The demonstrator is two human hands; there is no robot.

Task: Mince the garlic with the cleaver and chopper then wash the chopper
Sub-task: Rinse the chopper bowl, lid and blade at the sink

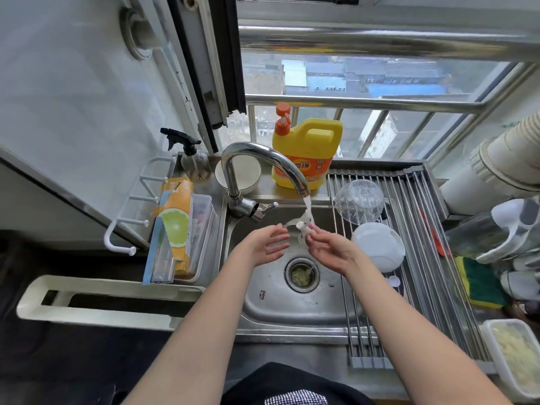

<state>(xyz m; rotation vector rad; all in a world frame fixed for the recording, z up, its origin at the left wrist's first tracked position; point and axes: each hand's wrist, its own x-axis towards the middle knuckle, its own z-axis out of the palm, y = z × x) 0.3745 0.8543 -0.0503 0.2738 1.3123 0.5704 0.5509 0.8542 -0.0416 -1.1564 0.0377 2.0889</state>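
Chopper blade [299, 225] under tap [263, 159], rack [409, 229] beside

By my two hands, I count one curved chrome tap [263, 159], one yellow detergent jug [306, 153] and one clear spray bottle [194, 162] beyond them, one green-and-yellow sponge [479, 283] right of them.

Blurring under running water, the chopper blade piece [301, 226], its shape unclear; running off the right edge, the container of minced garlic [514, 358].
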